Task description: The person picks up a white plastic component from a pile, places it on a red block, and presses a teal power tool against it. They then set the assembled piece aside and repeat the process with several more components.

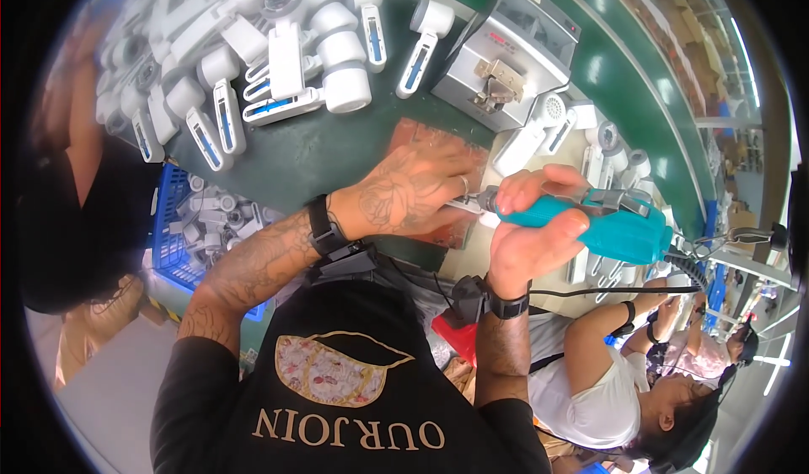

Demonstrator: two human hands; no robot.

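Right hand (521,251) is wrapped around a teal power driver (619,231), nose aimed at a small white part (463,207) near the table's (286,179) near edge, while the left hand (409,183) pinches that part over a reddish board (447,236), probably to stop it twisting (fingers hide most of it, so can't tell if the bit's touching). Further back, a silver machine (514,44) sits toward the far edge, and white units (286,61) are heaped toward the far left, presumably to keep elbow room up front.

The mat (451,236) lies before 1 machine (506,53), piled devices (286,61) left, more apparently right.
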